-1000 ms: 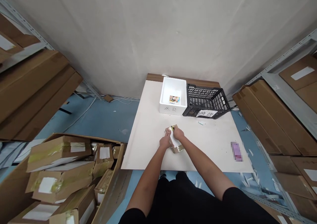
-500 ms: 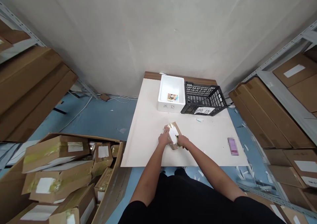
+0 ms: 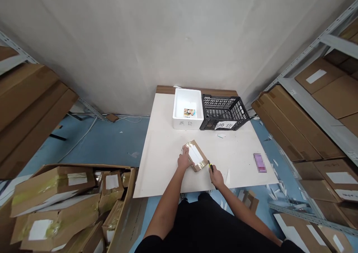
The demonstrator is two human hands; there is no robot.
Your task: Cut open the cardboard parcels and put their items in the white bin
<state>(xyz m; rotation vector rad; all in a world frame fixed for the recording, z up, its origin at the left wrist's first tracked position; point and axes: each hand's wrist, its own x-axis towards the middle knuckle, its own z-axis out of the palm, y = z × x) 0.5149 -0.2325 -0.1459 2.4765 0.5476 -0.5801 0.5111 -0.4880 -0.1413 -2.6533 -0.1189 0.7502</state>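
A small taped cardboard box [image 3: 195, 155] with a white label lies on the white table [image 3: 165, 152]. My left hand [image 3: 184, 160] presses against the box's left side, fingers curled on its edge. My right hand [image 3: 216, 177] sits just off the box's near right corner, closed round a small cutter [image 3: 210, 167] with a yellow and black tip that points toward the box.
A white foam bin [image 3: 187, 109] with a picture card inside and a black plastic crate [image 3: 223, 111] stand at the table's far edge. A pink item [image 3: 259, 162] lies at the right. An open carton of taped boxes [image 3: 69, 204] sits at my left; shelves of cartons flank both sides.
My right hand drew the cutter along the box top toward me and came off its near right corner. My left hand stayed on the box.
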